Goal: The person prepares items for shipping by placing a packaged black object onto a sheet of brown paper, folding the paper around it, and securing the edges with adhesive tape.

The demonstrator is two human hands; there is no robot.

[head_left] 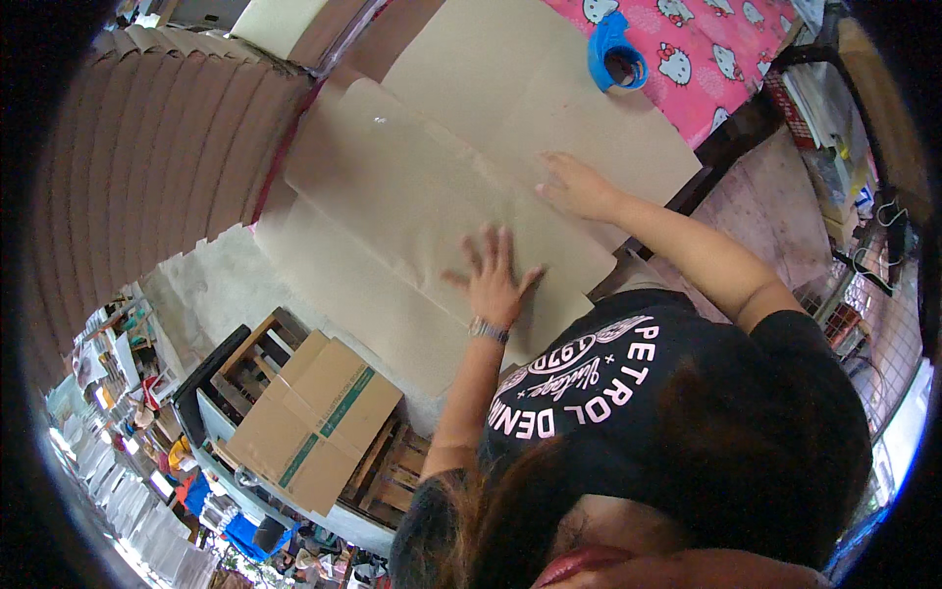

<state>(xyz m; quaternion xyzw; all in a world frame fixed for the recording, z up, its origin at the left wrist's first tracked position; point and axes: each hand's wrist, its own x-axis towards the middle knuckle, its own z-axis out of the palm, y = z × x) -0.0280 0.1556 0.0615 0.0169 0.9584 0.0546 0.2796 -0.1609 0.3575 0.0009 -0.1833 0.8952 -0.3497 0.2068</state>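
Observation:
A large flat sheet of brown cardboard (392, 177), creased with fold lines and flaps, spreads across the work table. My left hand (494, 280) rests on its near part, palm down with fingers spread. Farther right, my right hand (579, 188) lies over the same cardboard, fingers stretched out and slightly bent. Neither hand holds anything. A blue tape dispenser (606, 47) stands beyond my right hand, at the cardboard's far right edge.
A tall stack of folded cardboard (167, 147) rises on the left. Pink patterned cloth (702, 64) covers the table's far right. A taped carton (309, 422) sits on a wooden pallet (392, 466) at lower left. A wire rack (863, 314) stands at right.

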